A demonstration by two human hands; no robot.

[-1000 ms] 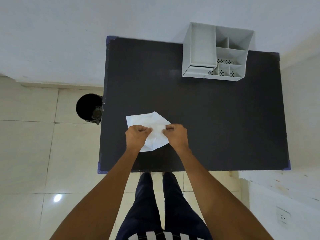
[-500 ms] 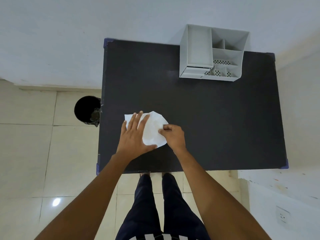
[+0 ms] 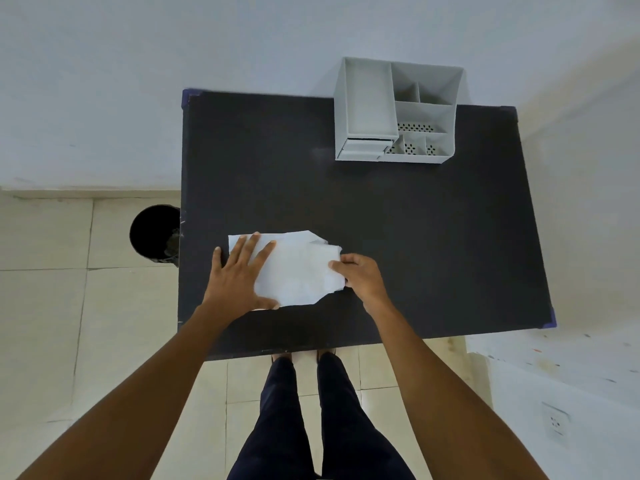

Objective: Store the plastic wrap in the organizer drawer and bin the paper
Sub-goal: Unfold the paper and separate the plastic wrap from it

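A white sheet of paper, creased and uneven along its right edge, lies flat on the dark desk, toward the near-left part of the top but clear of both the near edge and the left edge. The left hand rests on the sheet's left end with fingers straight and spread, its grip open and pressing down; the little finger reaches past the paper onto the bare desk. The right hand has its grip closed on the sheet's crumpled right edge, fingers curled around it. Whether plastic wrap lies with the sheet cannot be told. A grey organizer stands at the far edge of the desk, right of centre, against the wall, with its small drawer at the front left corner. A wide stretch of bare desk lies between the paper and the organizer. On the floor just beside the desk's left edge stands a black bin, its mouth open upward.
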